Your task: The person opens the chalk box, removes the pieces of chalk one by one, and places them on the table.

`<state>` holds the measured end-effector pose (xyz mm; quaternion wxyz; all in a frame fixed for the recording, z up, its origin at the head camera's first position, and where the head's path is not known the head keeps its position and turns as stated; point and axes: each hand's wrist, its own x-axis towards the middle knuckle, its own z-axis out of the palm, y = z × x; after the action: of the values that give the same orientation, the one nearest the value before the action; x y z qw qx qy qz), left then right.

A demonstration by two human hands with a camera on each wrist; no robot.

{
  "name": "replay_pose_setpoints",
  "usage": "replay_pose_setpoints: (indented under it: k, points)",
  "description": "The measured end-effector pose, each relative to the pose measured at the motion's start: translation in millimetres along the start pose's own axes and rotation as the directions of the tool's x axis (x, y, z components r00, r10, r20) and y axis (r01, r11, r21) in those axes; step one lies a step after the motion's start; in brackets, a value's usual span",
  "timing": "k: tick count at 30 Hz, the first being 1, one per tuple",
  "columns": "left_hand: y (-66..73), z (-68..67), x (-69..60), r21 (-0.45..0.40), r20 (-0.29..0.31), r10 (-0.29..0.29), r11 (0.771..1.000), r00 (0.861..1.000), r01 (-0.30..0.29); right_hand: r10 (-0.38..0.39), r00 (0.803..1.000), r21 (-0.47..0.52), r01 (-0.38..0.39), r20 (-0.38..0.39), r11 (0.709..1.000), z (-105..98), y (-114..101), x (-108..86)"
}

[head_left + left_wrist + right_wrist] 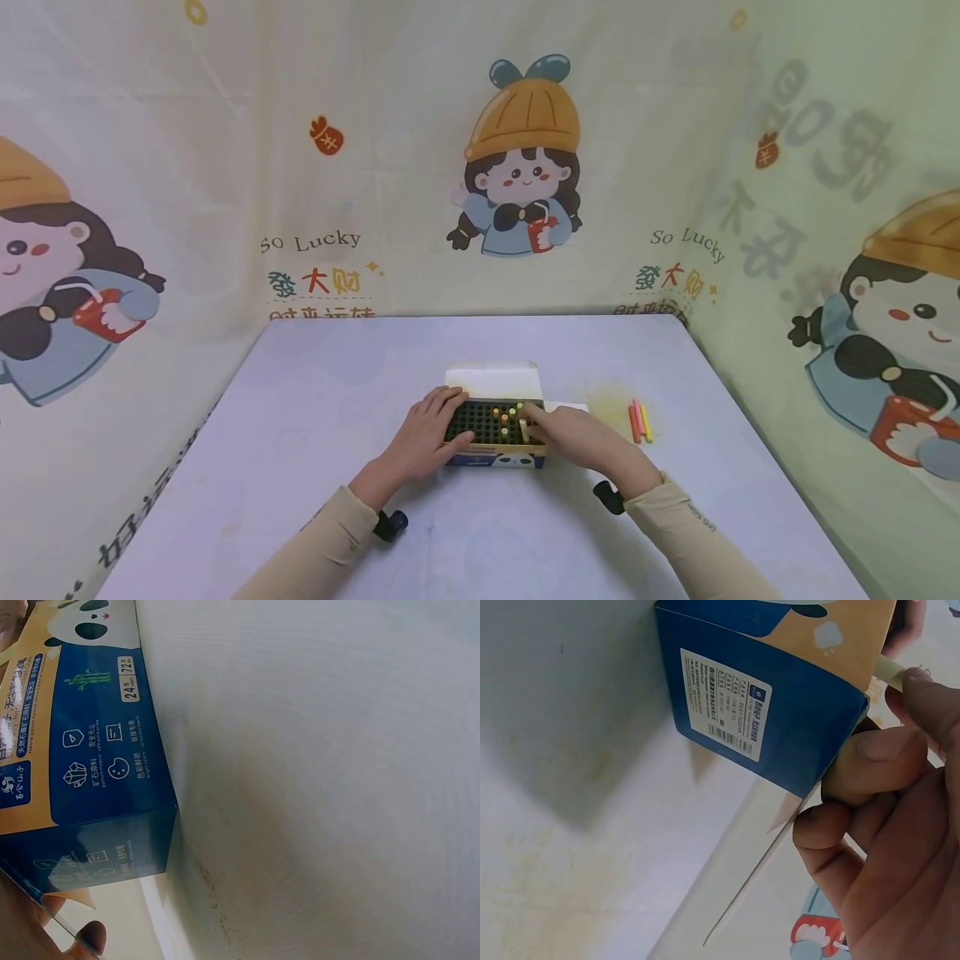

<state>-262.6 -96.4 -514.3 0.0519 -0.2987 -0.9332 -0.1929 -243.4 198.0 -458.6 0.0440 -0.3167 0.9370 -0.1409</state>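
A blue and yellow chalk box [480, 458] with panda pictures lies on the table, its lid flap [493, 381] folded back. Its black holder [480, 421] has rows of round holes, several with chalk sticks standing in them towards the right. My left hand [420, 433] grips the box's left end, fingers near the back edge and thumb at the front. Over the right end, my right hand [577, 433] pinches a pale yellow-green chalk stick [889, 671] between thumb and finger. In the left wrist view, the box front [105, 742] hides most of the left hand.
To the right of the box lie loose pink and yellow chalk sticks [640, 421], beside a yellowish dust stain [609, 406] on the white table [337, 358]. A white side flap [566, 406] sticks out at the box's right. Printed cloth [405, 167] hangs around the table.
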Motion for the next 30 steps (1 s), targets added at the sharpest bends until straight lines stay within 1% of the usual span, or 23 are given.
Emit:
replay_pose_setpoints:
  k: [4,9,11,17,23,29,30]
  points:
    - [-0.5,0.9,0.5,-0.007,0.003,-0.001,1.0,1.0,0.001,0.008,1.0,0.024,-0.008,-0.006,1.0,0,0,-0.5]
    - [0.0,0.0,0.8,-0.009,-0.005,0.0,1.0,1.0,0.0,-0.016,1.0,0.056,0.017,-0.014,0.998,0,2,-1.3]
    - [0.2,-0.7,1.0,-0.011,-0.005,0.001,1.0,1.0,-0.001,-0.013,1.0,0.077,0.015,-0.02,0.997,1,2,-1.2]
    - [0.0,-1.6,1.4,-0.011,0.003,-0.002,1.0,1.0,0.002,0.048,0.998,0.155,-0.04,-0.046,0.987,7,3,-1.1]
    - [-0.9,0.0,1.2,-0.019,-0.002,-0.003,1.0,1.0,0.003,0.092,0.99,0.172,-0.073,-0.108,0.982,10,4,-2.4]
    - [-1.4,2.1,0.7,-0.021,-0.011,0.0,1.0,1.0,0.0,0.139,0.98,0.205,-0.108,-0.141,0.973,12,3,-3.5]
    - [-1.3,2.1,0.7,-0.022,-0.01,-0.001,1.0,1.0,0.0,0.136,0.979,0.204,-0.104,-0.153,0.973,13,3,-3.7]
